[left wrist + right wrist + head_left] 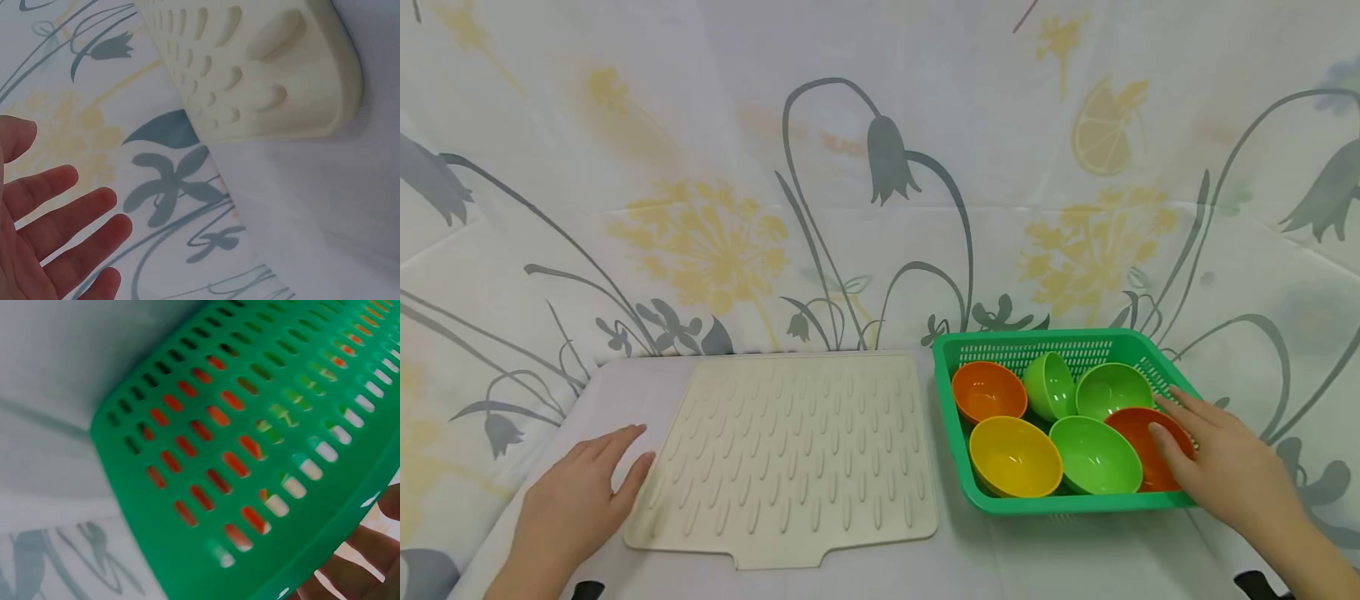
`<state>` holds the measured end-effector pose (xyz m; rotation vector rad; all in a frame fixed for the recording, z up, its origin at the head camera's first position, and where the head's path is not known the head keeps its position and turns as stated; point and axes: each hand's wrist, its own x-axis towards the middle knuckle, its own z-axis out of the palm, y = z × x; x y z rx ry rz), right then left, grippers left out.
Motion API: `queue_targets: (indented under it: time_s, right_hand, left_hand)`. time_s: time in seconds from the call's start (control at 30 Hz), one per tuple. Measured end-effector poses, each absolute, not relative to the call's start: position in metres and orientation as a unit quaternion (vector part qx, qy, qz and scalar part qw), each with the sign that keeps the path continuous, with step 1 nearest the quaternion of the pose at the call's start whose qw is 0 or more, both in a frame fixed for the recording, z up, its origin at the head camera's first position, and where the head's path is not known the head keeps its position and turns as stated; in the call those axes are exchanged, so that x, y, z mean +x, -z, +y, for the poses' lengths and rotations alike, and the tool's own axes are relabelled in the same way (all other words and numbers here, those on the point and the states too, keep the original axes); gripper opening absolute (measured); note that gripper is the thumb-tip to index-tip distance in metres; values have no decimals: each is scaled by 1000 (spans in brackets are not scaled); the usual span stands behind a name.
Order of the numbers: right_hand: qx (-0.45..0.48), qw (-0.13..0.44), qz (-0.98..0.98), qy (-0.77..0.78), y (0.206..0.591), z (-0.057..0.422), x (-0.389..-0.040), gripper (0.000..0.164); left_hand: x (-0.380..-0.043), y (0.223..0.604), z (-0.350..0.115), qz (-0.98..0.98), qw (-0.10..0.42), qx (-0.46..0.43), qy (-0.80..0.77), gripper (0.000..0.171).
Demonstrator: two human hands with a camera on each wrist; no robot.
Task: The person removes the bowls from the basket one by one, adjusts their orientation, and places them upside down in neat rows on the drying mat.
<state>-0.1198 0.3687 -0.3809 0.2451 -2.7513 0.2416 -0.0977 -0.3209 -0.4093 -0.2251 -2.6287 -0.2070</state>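
My left hand [576,492] hovers at the left edge of a cream drying mat [778,454], fingers spread and holding nothing. In the left wrist view its fingertips stay apart from the mat [294,119]. At the right, my right hand [1232,458] reaches over the right side of a green perforated basket [1037,505], its fingers extended above the right orange bowl [1138,437]. The right wrist view shows the fingers [350,575] at the basket's rim. Inside the basket sit also another orange bowl [988,392], a yellow bowl [1015,458] and three green bowls [1097,454].
A white cloth [1000,558] covers the table beneath the mat and basket. Behind them rises a floral-printed cloth [722,125]. The mat lies left of the basket, with a narrow strip of cloth between them.
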Motion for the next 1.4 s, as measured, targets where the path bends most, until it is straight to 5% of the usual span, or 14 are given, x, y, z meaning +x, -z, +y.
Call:
queue_targets:
  time_s: [0.23,0.87,1.4]
  right_hand:
    - [84,144,-972,-163,370,360,-129,47]
    - [92,29,-957,-275,326,311,-182,57]
    - [139,-96,-918,-358,355,277,-235,46]
  left_hand:
    - [-108,412,-326,-980,144,-8,138,38]
    - [-141,439,-337,-961,65,40,267,43]
    - [-153,451,-343,-951,7,22,308,53]
